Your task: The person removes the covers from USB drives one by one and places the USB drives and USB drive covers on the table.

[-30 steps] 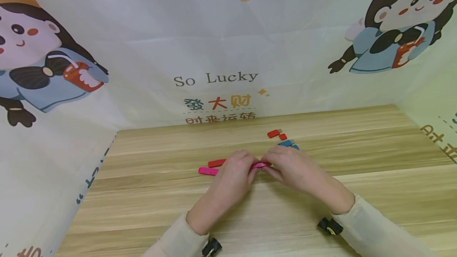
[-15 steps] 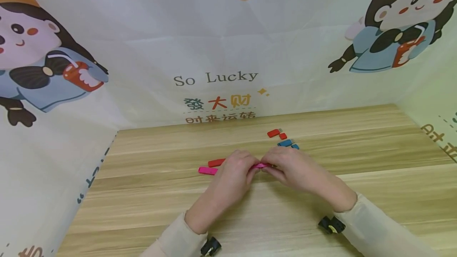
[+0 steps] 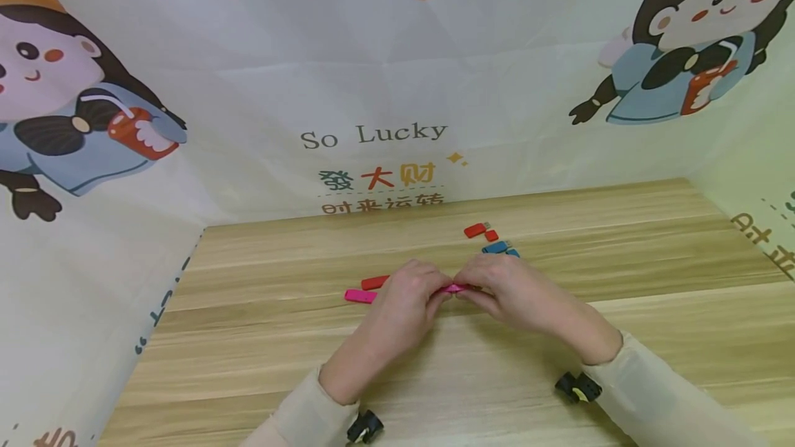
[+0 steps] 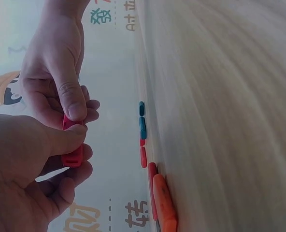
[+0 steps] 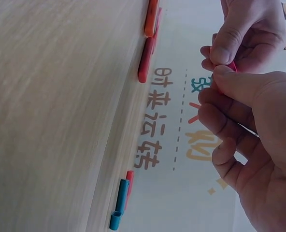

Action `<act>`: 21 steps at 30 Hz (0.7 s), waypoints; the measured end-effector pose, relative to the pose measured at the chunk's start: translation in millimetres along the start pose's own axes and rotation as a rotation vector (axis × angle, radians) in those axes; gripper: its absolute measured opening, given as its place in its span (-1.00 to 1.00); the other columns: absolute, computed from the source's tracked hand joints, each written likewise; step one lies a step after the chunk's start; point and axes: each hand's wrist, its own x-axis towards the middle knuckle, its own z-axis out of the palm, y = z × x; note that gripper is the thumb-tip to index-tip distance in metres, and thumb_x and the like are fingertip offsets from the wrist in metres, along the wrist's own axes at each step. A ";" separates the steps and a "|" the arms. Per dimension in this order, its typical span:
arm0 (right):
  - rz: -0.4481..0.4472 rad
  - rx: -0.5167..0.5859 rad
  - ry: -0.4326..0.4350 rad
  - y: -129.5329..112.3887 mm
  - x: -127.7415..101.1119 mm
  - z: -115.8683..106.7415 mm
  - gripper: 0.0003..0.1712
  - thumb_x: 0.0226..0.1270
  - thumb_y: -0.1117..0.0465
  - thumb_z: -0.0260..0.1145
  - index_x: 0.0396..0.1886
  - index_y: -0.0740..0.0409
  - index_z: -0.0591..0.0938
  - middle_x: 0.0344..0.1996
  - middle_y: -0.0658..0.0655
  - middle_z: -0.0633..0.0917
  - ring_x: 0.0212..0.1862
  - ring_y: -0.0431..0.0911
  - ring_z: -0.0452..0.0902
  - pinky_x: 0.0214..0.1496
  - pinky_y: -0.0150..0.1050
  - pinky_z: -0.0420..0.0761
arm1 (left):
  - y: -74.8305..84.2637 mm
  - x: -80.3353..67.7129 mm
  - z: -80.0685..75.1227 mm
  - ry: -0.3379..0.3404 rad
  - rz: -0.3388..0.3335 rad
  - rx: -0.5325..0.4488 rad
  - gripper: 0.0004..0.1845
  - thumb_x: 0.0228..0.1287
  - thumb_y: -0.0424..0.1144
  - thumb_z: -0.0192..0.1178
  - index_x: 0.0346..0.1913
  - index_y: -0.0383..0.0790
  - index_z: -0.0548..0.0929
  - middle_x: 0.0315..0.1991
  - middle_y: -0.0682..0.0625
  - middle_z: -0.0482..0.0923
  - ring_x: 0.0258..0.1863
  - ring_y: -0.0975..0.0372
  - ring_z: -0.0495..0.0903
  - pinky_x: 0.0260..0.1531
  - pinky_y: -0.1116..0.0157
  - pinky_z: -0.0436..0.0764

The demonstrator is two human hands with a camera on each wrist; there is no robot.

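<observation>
Pink and slim, the USB stick (image 3: 456,287) sits just above the wooden table (image 3: 621,254), pinched at both ends: the left hand (image 3: 406,295) curls thumb and fingers round one end, the right hand (image 3: 506,288) round the other, thumb tips nearly meeting. Left of the hands lie 2 more sticks, a pink one (image 3: 361,296) and a red one (image 3: 375,283). Beyond the right hand rest a red drive (image 3: 475,230) and a blue drive (image 3: 495,247).
</observation>
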 end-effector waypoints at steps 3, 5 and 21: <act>-0.005 0.008 0.000 1.0 0.4 -0.4 -0.93 0.48 0.31 0.43 -0.14 0.15 0.81 -0.20 -0.02 0.81 -0.14 -0.16 0.71 -0.09 -0.21 0.73 | -0.3 0.5 -0.5 -0.003 0.002 0.003 -0.96 0.42 -0.38 0.40 -0.18 -0.24 0.83 -0.29 0.03 0.76 -0.20 0.16 0.67 -0.09 0.24 0.68; -0.010 0.010 0.001 1.7 0.5 -0.6 -0.93 0.48 0.31 0.44 -0.14 0.15 0.81 -0.19 -0.01 0.81 -0.13 -0.16 0.72 -0.08 -0.21 0.73 | -0.1 0.7 -1.0 -0.004 0.004 0.005 -0.96 0.42 -0.39 0.40 -0.18 -0.24 0.83 -0.29 0.03 0.76 -0.20 0.16 0.67 -0.08 0.24 0.68; -0.024 -0.009 0.041 -0.6 1.3 1.0 -0.94 0.47 0.30 0.44 -0.16 0.17 0.81 -0.25 0.00 0.81 -0.19 -0.18 0.71 -0.13 -0.24 0.73 | -0.1 -0.5 -1.5 0.001 0.003 0.008 -0.95 0.44 -0.37 0.39 -0.16 -0.24 0.84 -0.33 0.05 0.71 -0.24 0.18 0.64 -0.15 0.25 0.67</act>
